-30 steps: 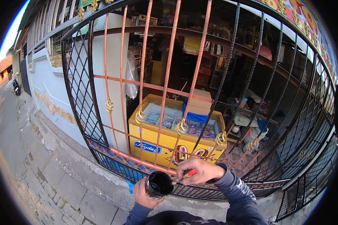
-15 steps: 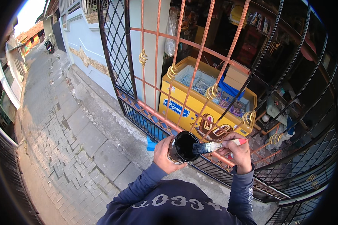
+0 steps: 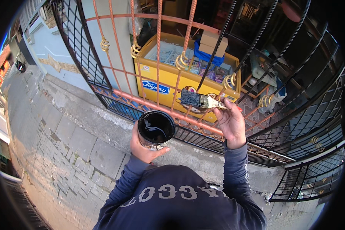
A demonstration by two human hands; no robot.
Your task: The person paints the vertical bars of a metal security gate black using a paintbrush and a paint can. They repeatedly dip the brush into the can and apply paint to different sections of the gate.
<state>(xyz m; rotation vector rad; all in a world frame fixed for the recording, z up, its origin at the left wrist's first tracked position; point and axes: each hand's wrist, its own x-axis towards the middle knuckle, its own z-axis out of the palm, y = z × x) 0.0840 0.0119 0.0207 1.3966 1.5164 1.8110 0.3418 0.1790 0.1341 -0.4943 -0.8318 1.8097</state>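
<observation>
My left hand (image 3: 143, 150) holds a small round can of black paint (image 3: 156, 128) in front of my chest, its open top facing up. My right hand (image 3: 230, 124) grips a flat paintbrush (image 3: 200, 101) whose bristles are loaded with black paint and point left. The brush is raised above and to the right of the can, close to an orange-primed bar of the metal window grille (image 3: 168, 110). Part of the grille on the right is black, and the left bars are orange with gold scroll ornaments.
Behind the grille stands a yellow chest freezer (image 3: 157, 86) with a cardboard box and blue cloth on top. A concrete ledge (image 3: 99, 115) runs under the grille, with a paved brick walkway (image 3: 46, 161) to the left. A second black grille (image 3: 310, 180) sits at lower right.
My right hand has lifted the brush out of the can and up to the right, towards the grille bars. The view has tilted further down onto my chest.
</observation>
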